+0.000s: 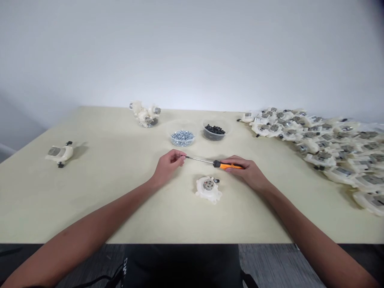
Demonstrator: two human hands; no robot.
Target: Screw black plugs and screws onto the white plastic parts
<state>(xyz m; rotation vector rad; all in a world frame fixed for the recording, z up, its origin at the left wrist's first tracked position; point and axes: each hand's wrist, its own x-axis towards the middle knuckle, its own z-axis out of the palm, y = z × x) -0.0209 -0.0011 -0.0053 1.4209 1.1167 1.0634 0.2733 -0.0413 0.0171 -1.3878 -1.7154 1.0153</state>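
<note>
i have the right hand (238, 166) wrapped around the orange handle of the screwdriver (228, 165), while the left hand (170, 164) has thumb and fingers pinched at its tip. whether a screw sits there is too small for me to tell. the pale housing (209, 190) with its round grey motor lies on the table (105, 136) between my forearms, nearer me than the driver, touched by neither hand.

my main worry is the tip: if there is a small piece on it and the pinch slackens unevenly, it could drop or sit crooked. the housing is unheld, so a push from the driver could make it skid or turn, and the black fitting (216, 181) at its edge might get knocked.

just beyond my hands stand two clear tubs, one of silvery pieces (183, 135), one of black pieces (214, 129); a careless forward reach could tip either. the heap of similar parts (322, 140) crowds the right side, limiting any wide elbow swing. a lone part (61, 153) at far left and a cluster (144, 114) at the back are well apart from the hands.
</note>
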